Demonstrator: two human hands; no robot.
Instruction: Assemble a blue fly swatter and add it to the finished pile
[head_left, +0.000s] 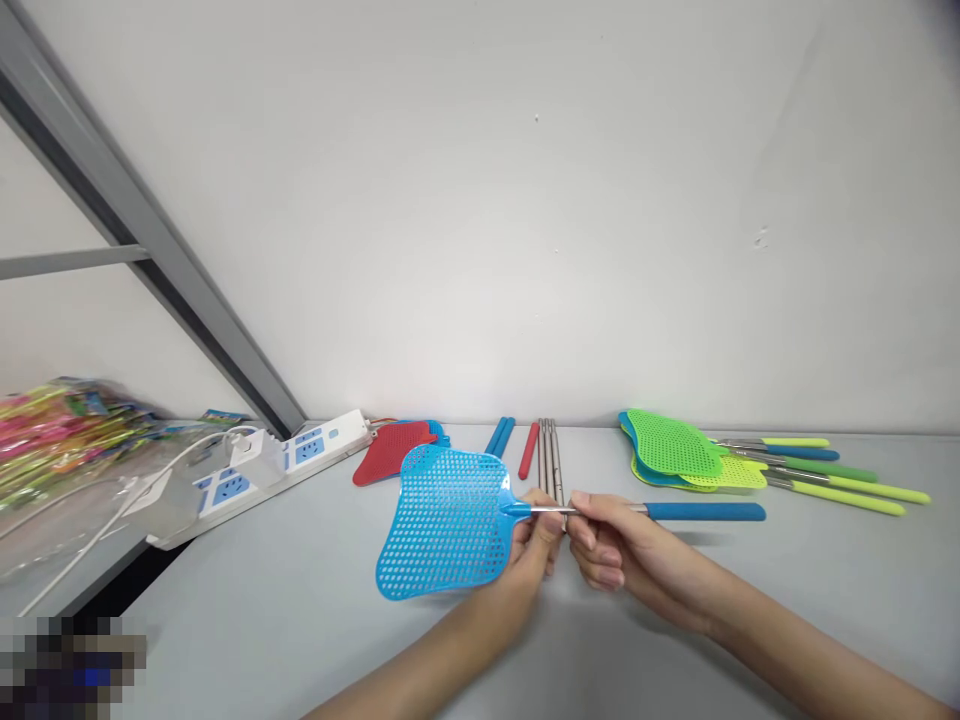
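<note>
My left hand (521, 565) pinches the thin steel shaft (555, 510) of a blue plastic fly swatter just behind its mesh head (446, 522). My right hand (619, 545) grips the same shaft a little further along, close to the blue foam handle (705, 512). The swatter lies level across the table, held a little above it. Just behind my hands lie several bare metal rods (550, 460), partly hidden by my left hand.
A red swatter head (391, 452) overlaps a blue one, with loose blue (499, 436) and red (529, 450) handles beside them. Stacked green swatters (670, 446) lie at right. A white power strip (300, 460) and plastic-wrapped packs (60, 440) sit at left, below a grey metal frame (127, 215).
</note>
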